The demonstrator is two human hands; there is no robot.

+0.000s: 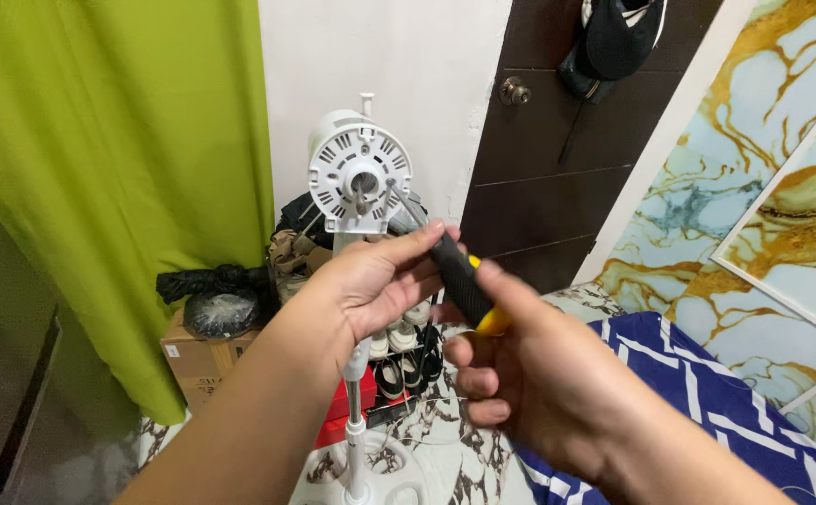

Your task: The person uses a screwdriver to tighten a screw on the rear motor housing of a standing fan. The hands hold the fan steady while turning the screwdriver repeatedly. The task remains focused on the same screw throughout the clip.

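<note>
- I see the screwdriver (462, 281) in the middle of my view, black grip with a yellow butt end, slanting up and to the left; its thin metal shaft reaches the front face of the fan motor housing (359, 173).
- My left hand (371, 281) is closed around the upper part of the black grip, thumb lying along the top and fingertips near the point where the shaft begins.
- My right hand (520, 374) is wrapped on the lower part of the grip, thumb pressed by the yellow end, the other fingers curled underneath. The two hands sit just beside each other on the one tool.
- The housing is round, white and slotted, with a bare spindle in the centre and a small knob on top. It stands on a white pole (356, 411) that runs down behind my left hand to a base on the marble-patterned floor (427, 458).
- Behind the pole I make out shoes on a rack (403, 360) and a red box low down.
- To the left stands a cardboard box (198, 360) with a black bag (216, 299) on it, in front of a green curtain (118, 140).
- A dark door (558, 122) with a round knob is behind the fan, a black cap (618, 37) hanging on it.
- A blue cloth with white stripes (707, 393) lies at lower right, beside marble-patterned wall panels (763, 159).
</note>
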